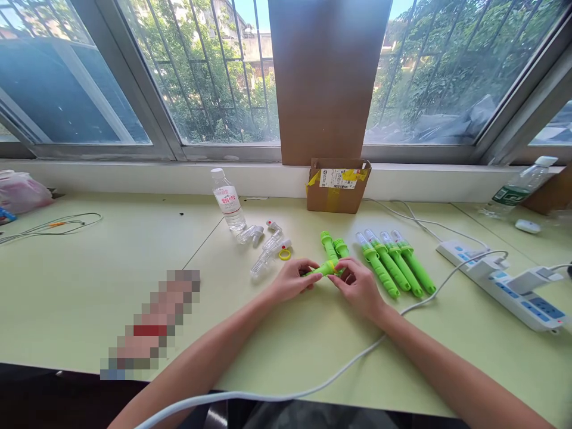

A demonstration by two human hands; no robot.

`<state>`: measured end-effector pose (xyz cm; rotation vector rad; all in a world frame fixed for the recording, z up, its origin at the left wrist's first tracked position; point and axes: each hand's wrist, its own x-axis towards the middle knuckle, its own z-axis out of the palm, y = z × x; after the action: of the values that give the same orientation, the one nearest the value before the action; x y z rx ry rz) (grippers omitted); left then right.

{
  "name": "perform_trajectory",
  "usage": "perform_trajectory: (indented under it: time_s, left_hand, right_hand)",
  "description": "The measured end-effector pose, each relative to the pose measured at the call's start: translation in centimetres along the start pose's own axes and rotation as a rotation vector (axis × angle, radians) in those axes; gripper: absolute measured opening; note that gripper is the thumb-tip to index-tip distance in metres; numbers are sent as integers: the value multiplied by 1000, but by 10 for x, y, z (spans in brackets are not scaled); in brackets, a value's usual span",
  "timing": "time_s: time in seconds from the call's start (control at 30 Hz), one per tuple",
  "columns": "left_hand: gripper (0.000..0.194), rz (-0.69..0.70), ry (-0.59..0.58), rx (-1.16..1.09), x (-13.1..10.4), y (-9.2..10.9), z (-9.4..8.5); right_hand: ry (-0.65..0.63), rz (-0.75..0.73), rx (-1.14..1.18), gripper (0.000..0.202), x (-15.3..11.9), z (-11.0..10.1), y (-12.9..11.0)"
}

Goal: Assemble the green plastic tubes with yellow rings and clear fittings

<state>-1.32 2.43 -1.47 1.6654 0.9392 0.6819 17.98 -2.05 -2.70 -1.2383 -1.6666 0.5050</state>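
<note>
My left hand [295, 279] is closed around the body of a green plastic flashlight-like handle [322, 270], held nearly level just above the table. At its right end, the fingers of my right hand [357, 285] pinch around a yellow ring [332, 266] on the handle; the fingertips partly hide it. Two more green handles without clear tops, one of them a ribbed handle [328, 243], lie just behind my hands. Left of them are several clear plastic tubes [264, 260] with white ends and a loose yellow ring [285, 254].
Several green handles with clear tops [379, 271] lie in a row on the right. Behind stand a water bottle [229, 201] and a cardboard box [333, 199]. A power strip [504, 286] sits far right; a white cable [330, 376] crosses under my right forearm.
</note>
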Motion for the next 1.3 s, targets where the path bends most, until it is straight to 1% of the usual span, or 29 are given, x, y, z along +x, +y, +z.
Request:
perform_trajectory:
  time_s: [0.37, 0.5, 0.63, 0.77, 0.87, 0.93, 1.07, 1.3]
  left_hand:
    - [45, -92, -16, -139, 2, -2, -4]
    - [45, -96, -36, -161, 2, -2, -6]
    - [40, -69, -45, -113, 2, 0, -6]
    - [42, -18, -34, -87, 0, 2, -5]
    - [39, 2, -32, -79, -1, 2, -4]
    - [37, -2, -34, -68, -1, 3, -3]
    - [37, -8, -75, -51, -2, 5, -3]
    - [41, -39, -91, 32, -3, 9, -2]
  right_hand:
    - [-22, -3, 9, 15, 0, 1, 2]
    - [-5, -10, -2, 12, 0, 2, 3]
    - [14, -20, -10, 12, -2, 3, 3]
    - [35, -35, -20, 13, -4, 4, 1]
    - [38, -36, -20, 15, -4, 3, -1]
    - [32, -34, -21, 15, -3, 3, -1]
    - [29, -27, -31, 13, -2, 2, -1]
    - [22, -18, -21, 13, -1, 2, -1]
